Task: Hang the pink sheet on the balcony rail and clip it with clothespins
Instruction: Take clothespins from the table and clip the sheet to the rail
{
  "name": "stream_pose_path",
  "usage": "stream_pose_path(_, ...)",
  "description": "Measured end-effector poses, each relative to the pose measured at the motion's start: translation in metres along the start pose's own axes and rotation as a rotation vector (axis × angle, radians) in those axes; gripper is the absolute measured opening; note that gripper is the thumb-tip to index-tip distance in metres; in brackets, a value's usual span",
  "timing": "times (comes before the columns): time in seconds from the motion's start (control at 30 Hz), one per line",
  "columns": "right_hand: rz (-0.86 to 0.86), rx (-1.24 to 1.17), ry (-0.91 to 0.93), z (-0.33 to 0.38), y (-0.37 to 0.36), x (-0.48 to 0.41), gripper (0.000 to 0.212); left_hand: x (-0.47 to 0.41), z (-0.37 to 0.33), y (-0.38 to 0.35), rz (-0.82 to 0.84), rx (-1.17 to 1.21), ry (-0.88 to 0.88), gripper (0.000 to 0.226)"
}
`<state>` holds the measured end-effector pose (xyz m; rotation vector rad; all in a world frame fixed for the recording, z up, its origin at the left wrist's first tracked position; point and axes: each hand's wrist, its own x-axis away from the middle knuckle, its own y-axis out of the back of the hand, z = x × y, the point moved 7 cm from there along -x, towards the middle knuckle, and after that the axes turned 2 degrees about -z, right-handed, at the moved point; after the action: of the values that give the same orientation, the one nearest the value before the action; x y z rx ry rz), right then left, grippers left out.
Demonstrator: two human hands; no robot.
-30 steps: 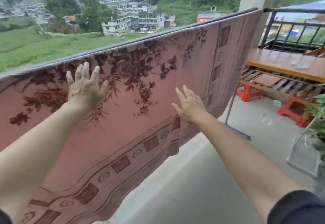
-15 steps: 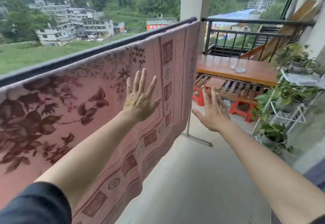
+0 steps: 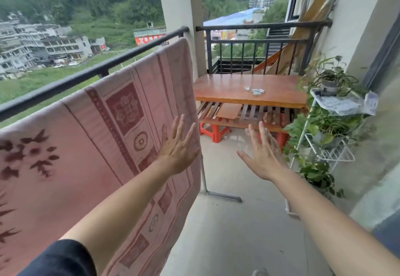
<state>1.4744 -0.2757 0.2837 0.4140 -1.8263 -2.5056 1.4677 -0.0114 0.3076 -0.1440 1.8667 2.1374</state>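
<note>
Setting: a balcony with a dark rail (image 3: 91,74), hillside buildings beyond, and a wooden worktop (image 3: 227,89) at the far end.
Pink sheet (image 3: 93,146): draped over a bar just inside the rail, hanging flat.
Left hand (image 3: 177,148): grip released, palm near the sheet's end; contact unclear.
Right hand (image 3: 265,156): grip released, empty, in the air.
Done: hanging.
Left: clipping; small pale things (image 3: 255,90) on the worktop may be clothespins.

We count one pink sheet (image 3: 91,146), two open hands — left hand (image 3: 178,148), right hand (image 3: 265,156) — one wooden table (image 3: 249,91), two red stools (image 3: 213,130) and one white plant rack (image 3: 329,154)
</note>
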Motion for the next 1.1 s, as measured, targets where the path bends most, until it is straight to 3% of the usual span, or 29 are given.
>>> stream_pose_path(0.17, 0.097, -0.083, -0.041, -0.078, -0.033, -0.116, 0.09, -0.127, -0.026, -0.052, 0.083, -0.075, 0.003, 0.082)
stream_pose_path(0.33, 0.171, -0.118, -0.023, -0.129, -0.041, -0.232, 0.091, -0.24, -0.023, -0.053, 0.071, -0.025, 0.09, 0.085)
stream_pose_path(0.5, 0.291, -0.175, 0.027, -0.139, -0.076, -0.328, 0.094, -0.306, -0.01, -0.084, 0.113, -0.079, 0.148, 0.086)
stream_pose_path(0.7, 0.435, -0.299, 0.147, -0.114, -0.138, -0.444, 0.094, -0.351, 0.012, -0.139, -0.16, 0.017, 0.353, 0.065)
stream_pose_path(0.9, 0.657, -0.35, 0.288, -0.051, -0.205, -0.547, 0.079, -0.359, 0.049, -0.188, -0.519, 0.269, 0.833, 0.07)
stream_pose_path(1.0, 0.79, -0.437, 0.345, 0.001, -0.223, -0.587, 0.064, -0.364, 0.061, -0.195, -0.601, 0.215, 1.012, 0.072)
stream_pose_path(1.1, 1.053, -0.6, 0.367, 0.057, -0.238, -0.602, 0.061, -0.365, 0.071, -0.205, -0.561, 0.175, 1.165, 0.067)
